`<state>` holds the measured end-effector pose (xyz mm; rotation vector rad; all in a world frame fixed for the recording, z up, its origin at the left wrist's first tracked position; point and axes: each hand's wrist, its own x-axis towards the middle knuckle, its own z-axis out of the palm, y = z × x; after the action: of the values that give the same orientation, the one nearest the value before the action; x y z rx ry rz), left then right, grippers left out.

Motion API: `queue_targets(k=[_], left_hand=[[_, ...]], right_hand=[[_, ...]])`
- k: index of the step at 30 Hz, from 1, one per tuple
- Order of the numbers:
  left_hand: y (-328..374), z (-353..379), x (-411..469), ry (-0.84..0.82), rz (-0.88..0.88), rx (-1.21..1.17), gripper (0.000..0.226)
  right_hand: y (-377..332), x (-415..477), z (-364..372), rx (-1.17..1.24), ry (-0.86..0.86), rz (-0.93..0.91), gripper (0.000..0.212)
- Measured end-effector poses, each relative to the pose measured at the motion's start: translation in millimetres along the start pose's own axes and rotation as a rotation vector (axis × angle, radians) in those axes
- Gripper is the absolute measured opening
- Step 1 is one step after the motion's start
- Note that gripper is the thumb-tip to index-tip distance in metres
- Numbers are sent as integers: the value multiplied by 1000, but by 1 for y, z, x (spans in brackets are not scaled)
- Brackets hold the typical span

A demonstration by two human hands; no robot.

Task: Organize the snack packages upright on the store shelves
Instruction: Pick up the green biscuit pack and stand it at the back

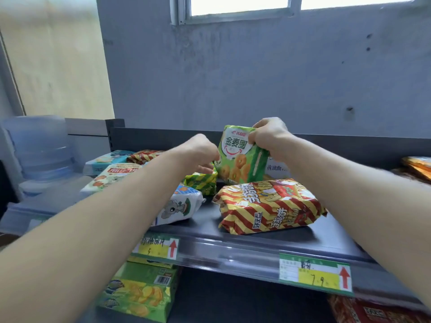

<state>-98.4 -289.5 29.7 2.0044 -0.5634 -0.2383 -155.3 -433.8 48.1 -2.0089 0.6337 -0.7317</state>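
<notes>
My right hand (pixel 268 138) grips the top right corner of a green ring-biscuit bag (pixel 238 157) and holds it upright at the back of the dark top shelf (pixel 256 238). My left hand (pixel 200 152) hovers just left of that bag with its fingers curled down. Its fingertips sit over a green-and-yellow striped pack (pixel 203 183); whether they hold the pack is hidden. A red-and-yellow striped bag (pixel 268 206) lies flat in front. A white mouse-print pack (pixel 179 208) lies under my left forearm.
More packs lie flat at the shelf's left: a white one (pixel 112 176), a pale blue one (pixel 105 162) and a red striped one (pixel 144 156). Orange bags (pixel 417 166) sit at the far right. Price tags (pixel 314 273) line the shelf edge. Green chip boxes (pixel 140 292) stand below. A water jug (pixel 39 145) stands at the left.
</notes>
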Motion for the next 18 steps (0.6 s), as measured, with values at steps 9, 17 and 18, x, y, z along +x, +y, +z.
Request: queue_targets(k=[9,17,18], left_hand=[[-4,-17,27,-239,148,-137,81],[-5,-19,25,-364,177,-198,13],[-6,-19,22,-360,173,-216,11]], right_hand=[[-11,-17,-43,412,73,-80,45],[-6,-31,-42,667,182,-144,50],[-5,-32,-39,672,194,-153,45]])
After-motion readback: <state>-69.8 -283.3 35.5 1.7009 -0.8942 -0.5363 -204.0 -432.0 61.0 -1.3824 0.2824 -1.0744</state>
